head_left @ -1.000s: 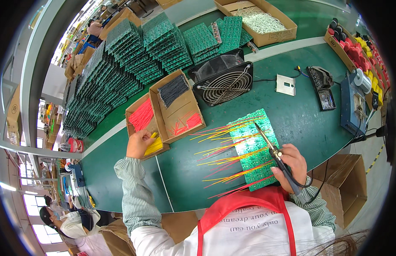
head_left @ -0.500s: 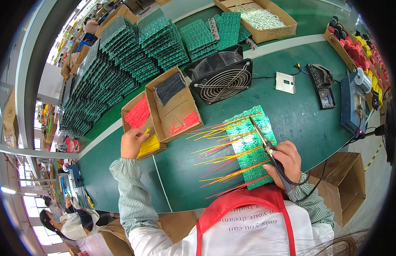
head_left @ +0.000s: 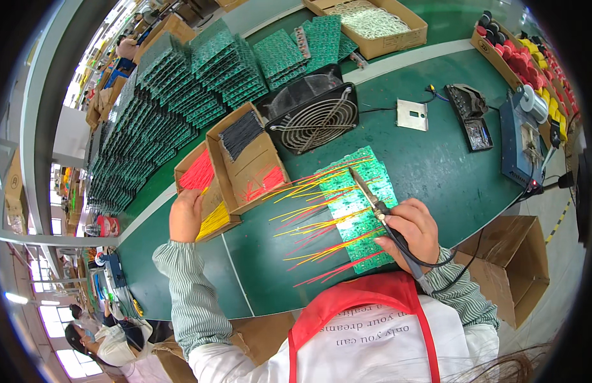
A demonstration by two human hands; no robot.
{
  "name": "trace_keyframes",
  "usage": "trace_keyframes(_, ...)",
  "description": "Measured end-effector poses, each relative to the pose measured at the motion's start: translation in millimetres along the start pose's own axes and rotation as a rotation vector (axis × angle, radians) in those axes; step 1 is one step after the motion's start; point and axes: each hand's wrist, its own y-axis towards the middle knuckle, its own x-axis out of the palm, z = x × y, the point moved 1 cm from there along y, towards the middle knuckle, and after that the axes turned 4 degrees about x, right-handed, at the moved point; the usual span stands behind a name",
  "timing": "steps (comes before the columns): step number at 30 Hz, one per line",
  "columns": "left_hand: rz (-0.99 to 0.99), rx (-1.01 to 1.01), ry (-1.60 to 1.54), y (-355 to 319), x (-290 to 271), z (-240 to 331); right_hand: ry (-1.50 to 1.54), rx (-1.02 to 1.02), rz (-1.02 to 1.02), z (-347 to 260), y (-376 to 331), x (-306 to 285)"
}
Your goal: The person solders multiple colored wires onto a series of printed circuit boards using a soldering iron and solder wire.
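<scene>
From the head camera, the person's right hand [head_left: 407, 228] is wrapped around the handle of a soldering iron [head_left: 379, 207], its tip resting on a green circuit board [head_left: 360, 207] that lies flat on the green desk [head_left: 436, 166] just in front of the red apron. Yellow and red wires [head_left: 315, 220] stick out from the board's left edge, fanned over the desk. The left hand [head_left: 185, 214] reaches into a cardboard box [head_left: 203, 198] of cut wires, fingers curled down at the yellow bundle [head_left: 214, 222], with a red bundle [head_left: 197, 173] just beyond; whether it already pinches a wire cannot be told. A second box [head_left: 248, 163] with dark and red wires sits beside it, then a fan [head_left: 312, 115], and stacks of boards [head_left: 181, 83] behind. The wires look light, thin and springy, probably best picked one at a time near an end; the board seems stiff but light, likely to slide unless steadied, and is best held by its bare edges. The iron should be gripped only by its handle, with the cable [head_left: 462, 262] trailing free.
</scene>
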Motion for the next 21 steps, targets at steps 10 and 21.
trace_keyframes(10,-0.224,0.307,0.526,-37,6,102,0.092,0.083,0.132,-7,-5,-40)
trace_keyframes(21,-0.214,0.233,0.389,-21,-16,156,0.208,0.254,0.120,-8,-19,-87)
